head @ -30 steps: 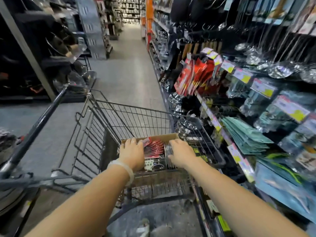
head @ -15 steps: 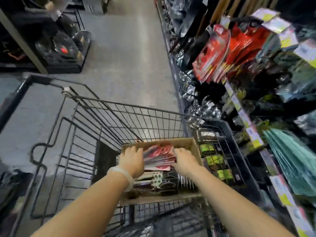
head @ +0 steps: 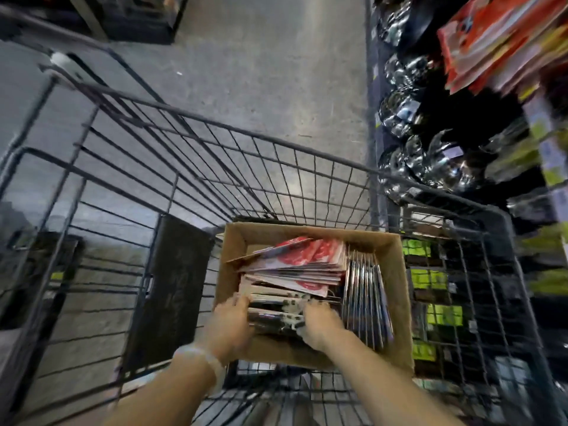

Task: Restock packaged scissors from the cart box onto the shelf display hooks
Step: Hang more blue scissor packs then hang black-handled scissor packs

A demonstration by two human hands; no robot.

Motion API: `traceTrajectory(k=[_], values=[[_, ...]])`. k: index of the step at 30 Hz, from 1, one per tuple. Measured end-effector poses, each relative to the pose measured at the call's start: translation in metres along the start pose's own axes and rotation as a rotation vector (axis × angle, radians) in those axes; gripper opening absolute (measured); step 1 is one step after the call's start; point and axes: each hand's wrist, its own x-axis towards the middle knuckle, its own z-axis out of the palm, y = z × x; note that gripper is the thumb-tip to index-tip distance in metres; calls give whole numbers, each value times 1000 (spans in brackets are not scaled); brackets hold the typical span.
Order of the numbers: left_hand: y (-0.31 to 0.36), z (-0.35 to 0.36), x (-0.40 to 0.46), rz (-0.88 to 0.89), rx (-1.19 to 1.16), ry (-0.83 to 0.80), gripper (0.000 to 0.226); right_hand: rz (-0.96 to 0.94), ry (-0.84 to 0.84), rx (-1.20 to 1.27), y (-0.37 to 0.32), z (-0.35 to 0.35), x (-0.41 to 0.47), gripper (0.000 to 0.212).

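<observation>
The step in hand seems to be the picking: both hands are inside the box (head: pixel 396 302), which sits in the cart (head: pixel 215 142) at about 6 o'clock of the view; the left hand (head: pixel 230 327) has its fingers curled on the left edge of the near packs (head: pixel 273 315), and the right hand (head: pixel 319 325) presses on their right side, so together they seem to grasp one bundle, though blur hides how firm the hold is; the next move, I judge, calls for lifting the bundle straight up, then turning to the shelf (head: pixel 491 87) at 2 o'clock to find a hook; the box is plain brown cardboard, open on top; the packs are flat, thin cards, red and white farther in, dark and glossy near the hands; the cart is dark metal wire; the floor (head: pixel 261 72) is grey and smooth.
</observation>
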Motion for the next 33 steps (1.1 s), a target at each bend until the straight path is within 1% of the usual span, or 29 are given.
traceTrajectory(k=[3,6,9,10,12,14,15,16,17,19,20,21,23,24,26,28,29,31,32,33], values=[[-9,11,0,-23,-133,12,49,-42,-22,-51,1,17,17,55],[-13,15,-3,-54,-230,3,43,-42,7,-70,-1,23,22,58],[-13,8,-11,-74,-277,-33,34,-28,17,-17,-1,14,13,47],[-12,4,-15,-84,-279,-63,30,-28,3,18,0,7,7,44],[-9,-7,-25,-99,-257,-123,28,-38,-33,145,4,-12,-10,45],[-6,-19,-32,-116,-253,-170,31,-63,-36,335,7,-34,-28,47],[-4,-27,-37,-114,-302,-177,30,-92,-18,428,6,-46,-37,44],[0,-33,-41,-118,-409,-182,27,-124,5,512,5,-56,-44,38],[4,-38,-45,-122,-582,-187,24,-152,28,598,1,-66,-50,30],[12,-43,-47,-99,-1024,-181,23,-173,40,784,-11,-81,-59,11],[15,-44,-44,-95,-1237,-128,24,-181,44,871,-20,-86,-61,7],[16,-44,-41,-129,-1381,-34,28,-192,55,944,-27,-89,-60,8],[14,-47,-36,-200,-1540,130,28,-209,73,1026,-40,-89,-57,13],[10,-46,-32,-209,-1564,175,26,-215,72,1048,-45,-88,-55,19],[0,-44,-25,-233,-1515,230,26,-193,59,1077,-48,-81,-47,28],[-13,-38,-20,-280,-1453,258,36,-116,62,1006,-41,-68,-37,34],[-18,-35,-20,-301,-1431,264,39,-61,80,889,-35,-59,-32,35],[-30,-27,-18,-340,-1399,303,35,7,108,447,-20,-42,-18,38],[-36,-23,-17,-353,-1387,319,31,16,89,239,-15,-33,-11,41],[-39,-21,-17,-358,-1375,328,30,12,62,100,-12,-27,-5,46]])
